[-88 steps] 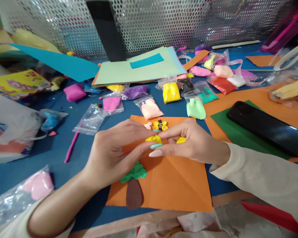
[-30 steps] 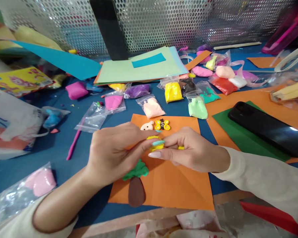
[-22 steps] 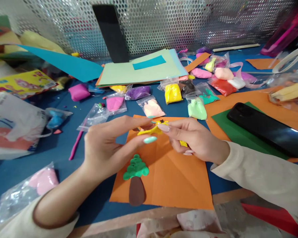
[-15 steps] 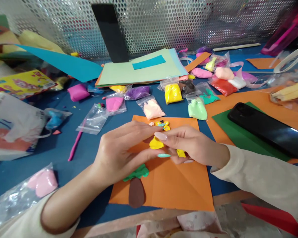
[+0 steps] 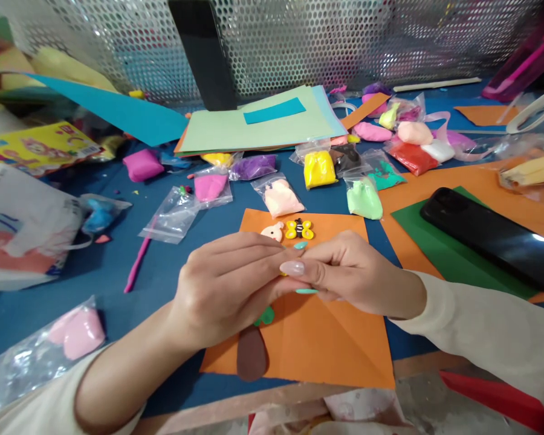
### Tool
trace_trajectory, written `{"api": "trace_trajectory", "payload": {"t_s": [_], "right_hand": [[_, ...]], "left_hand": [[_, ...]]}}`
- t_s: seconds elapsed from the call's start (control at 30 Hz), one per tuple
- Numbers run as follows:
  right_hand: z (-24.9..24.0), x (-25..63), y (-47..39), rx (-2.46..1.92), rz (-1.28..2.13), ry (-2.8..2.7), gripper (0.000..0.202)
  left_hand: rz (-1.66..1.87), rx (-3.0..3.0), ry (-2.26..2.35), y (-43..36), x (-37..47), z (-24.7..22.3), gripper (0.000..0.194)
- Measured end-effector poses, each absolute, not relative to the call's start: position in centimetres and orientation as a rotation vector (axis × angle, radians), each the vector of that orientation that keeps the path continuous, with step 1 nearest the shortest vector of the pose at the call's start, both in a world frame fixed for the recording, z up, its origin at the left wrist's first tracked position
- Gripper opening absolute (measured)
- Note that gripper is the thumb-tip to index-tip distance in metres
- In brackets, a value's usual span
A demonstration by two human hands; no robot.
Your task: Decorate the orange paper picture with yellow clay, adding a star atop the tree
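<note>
The person is wearing cream sleeves (image 5: 480, 329), cuffs (image 5: 431, 302) sitting at four and eight o'clock. Left fingers (image 5: 254, 252) are bearing long turquoise nails (image 5: 306, 291); the right thumb (image 5: 330, 276) is showing pale pink.

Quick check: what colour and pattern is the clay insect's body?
The clay insect's body is black with white stripes; the head view shows it best.

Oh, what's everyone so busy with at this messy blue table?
A person's left hand and right hand meet above a creased orange paper sheet, closed around a mostly hidden piece of yellow clay. Beyond them on the sheet lie a black-and-yellow clay butterfly and a partly covered peach clay face. Nearer is a flat brown clay shape, with green clay partly hidden behind the left hand.
</note>
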State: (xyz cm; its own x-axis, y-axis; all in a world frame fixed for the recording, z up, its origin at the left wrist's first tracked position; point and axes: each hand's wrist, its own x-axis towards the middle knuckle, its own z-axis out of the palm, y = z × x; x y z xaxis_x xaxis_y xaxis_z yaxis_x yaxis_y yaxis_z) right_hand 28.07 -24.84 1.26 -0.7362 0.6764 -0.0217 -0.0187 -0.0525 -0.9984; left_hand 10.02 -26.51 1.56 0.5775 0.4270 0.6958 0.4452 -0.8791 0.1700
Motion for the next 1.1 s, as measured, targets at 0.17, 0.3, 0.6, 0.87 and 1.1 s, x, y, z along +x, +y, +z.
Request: {"api": "trace_trajectory", "payload": {"t_s": [0.17,0.3,0.6,0.87,1.1], "right_hand": [[1.4,28.3,-25.0,-0.758,1.596,-1.722,0.039],[1.9,28.5,-24.7,-0.800,1.735,-1.555,0.034],[2.7,28.3,-25.1,-0.684,2.128,-1.613,0.028],[0.8,28.1,-24.7,-0.738,1.847,-1.747,0.048],[1.2,28.2,-24.6,-0.836,1.757,-1.770,0.054]], "left_hand": [[-1.315,-2.718,-0.929,-26.4,9.6,1.5,0.007],[-1.424,-2.517,-1.201,-26.3,9.1,1.5,0.013],[-1.310,-2.764,-0.905,-26.0,9.3,1.1,0.025],[-1.121,-2.796,-0.780,-25.8,9.2,1.3,0.007],[-1.106,-2.733,-0.782,-25.9,9.4,1.3,0.010]]}}
